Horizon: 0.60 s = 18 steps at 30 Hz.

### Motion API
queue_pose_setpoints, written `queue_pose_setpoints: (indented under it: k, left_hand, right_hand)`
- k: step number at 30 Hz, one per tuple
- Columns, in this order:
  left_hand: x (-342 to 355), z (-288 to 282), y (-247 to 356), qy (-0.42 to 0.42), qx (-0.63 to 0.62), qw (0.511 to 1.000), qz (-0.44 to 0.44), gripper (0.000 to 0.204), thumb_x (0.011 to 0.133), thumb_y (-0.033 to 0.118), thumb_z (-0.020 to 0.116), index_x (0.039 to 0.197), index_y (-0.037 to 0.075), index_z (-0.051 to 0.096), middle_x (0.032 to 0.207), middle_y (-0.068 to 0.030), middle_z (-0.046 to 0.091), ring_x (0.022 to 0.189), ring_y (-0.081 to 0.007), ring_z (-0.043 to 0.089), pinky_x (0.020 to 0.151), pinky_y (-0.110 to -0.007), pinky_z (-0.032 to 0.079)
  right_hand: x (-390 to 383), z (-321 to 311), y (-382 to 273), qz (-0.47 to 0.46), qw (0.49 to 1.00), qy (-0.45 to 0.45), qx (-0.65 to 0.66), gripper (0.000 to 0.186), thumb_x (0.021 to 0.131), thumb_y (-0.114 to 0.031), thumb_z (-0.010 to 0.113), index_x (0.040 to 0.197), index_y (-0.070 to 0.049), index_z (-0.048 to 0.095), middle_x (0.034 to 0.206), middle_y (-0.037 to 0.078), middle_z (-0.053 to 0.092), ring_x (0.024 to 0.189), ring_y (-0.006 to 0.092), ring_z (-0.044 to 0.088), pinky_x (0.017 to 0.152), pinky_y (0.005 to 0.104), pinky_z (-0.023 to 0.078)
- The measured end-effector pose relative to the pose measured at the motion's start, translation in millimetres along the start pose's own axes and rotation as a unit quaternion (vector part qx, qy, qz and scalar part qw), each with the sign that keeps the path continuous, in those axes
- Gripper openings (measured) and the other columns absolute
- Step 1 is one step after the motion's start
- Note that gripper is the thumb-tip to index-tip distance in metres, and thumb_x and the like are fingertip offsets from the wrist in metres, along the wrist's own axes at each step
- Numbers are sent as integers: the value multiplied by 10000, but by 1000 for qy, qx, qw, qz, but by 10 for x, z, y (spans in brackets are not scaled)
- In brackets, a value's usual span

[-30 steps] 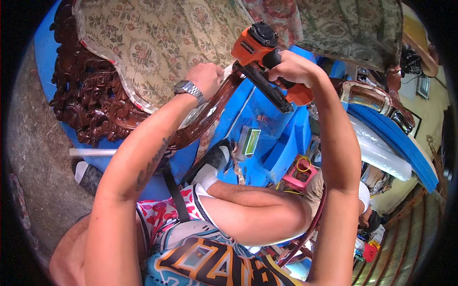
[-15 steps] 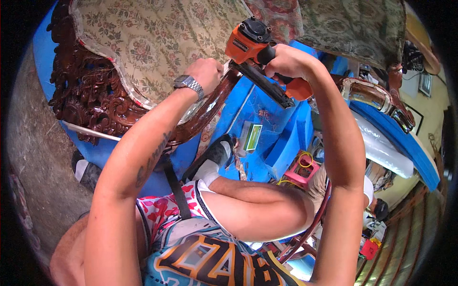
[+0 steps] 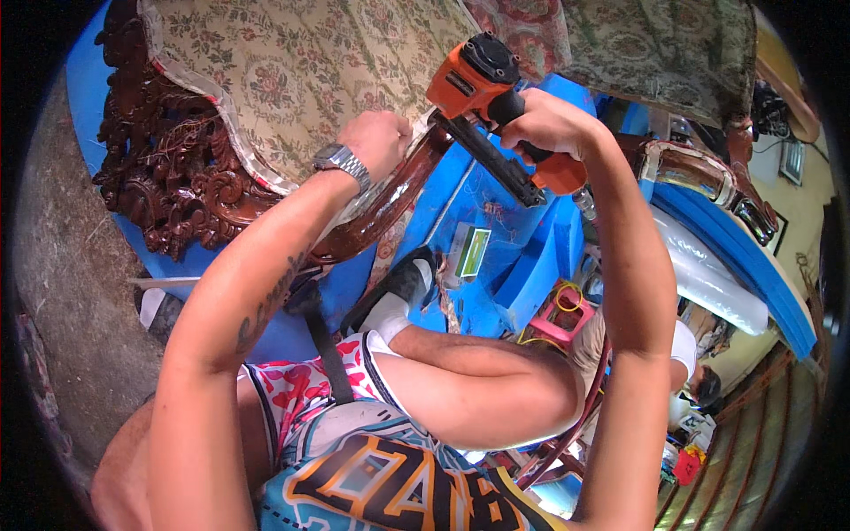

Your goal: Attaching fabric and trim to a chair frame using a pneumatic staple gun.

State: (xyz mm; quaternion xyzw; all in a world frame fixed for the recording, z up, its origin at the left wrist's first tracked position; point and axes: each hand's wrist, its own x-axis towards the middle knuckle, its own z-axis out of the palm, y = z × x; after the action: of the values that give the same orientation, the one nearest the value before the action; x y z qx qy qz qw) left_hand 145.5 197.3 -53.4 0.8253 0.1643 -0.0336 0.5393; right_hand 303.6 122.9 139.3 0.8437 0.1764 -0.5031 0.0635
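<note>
staple gun (image 3: 489,97): 1 | wristwatch (image 3: 341,161): 1 | carved chair frame (image 3: 168,190): 1

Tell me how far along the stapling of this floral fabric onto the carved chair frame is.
Done: the floral fabric already lies over the carved wooden frame, its edge following the carving on the left. In hand: the left hand presses the fabric edge down while the right hand holds the orange staple gun at that spot. Left: the edge beyond the gun's nose; whether it is fastened cannot be seen.
</note>
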Motion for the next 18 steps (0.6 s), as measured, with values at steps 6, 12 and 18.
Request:
queue_pose_setpoints:
  k: [6,12,18]
  left_hand:
    - [32,74,-3,-18,6,1000,7,191,832,209,615,964,122,721,941,-165,677,871,-338,647,792,-423,514]
    - [87,96,-29,-17,-11,1000,8,195,834,213,613,968,122,721,918,-172,674,856,-345,646,787,-429,512]
    - [78,59,-25,-17,-1,1000,-3,213,847,235,602,986,123,716,917,-169,673,849,-349,643,784,-430,512]
  right_hand:
    - [43,2,107,-7,999,-8,-48,168,646,-69,666,775,-6,578,640,23,566,571,125,553,526,288,467]
    - [97,-16,31,15,999,-21,-31,194,649,-59,649,825,-5,586,640,33,578,554,142,575,497,305,477]
    - [150,47,29,-41,996,19,-77,137,624,-102,614,694,7,569,581,69,587,492,161,570,466,301,442]
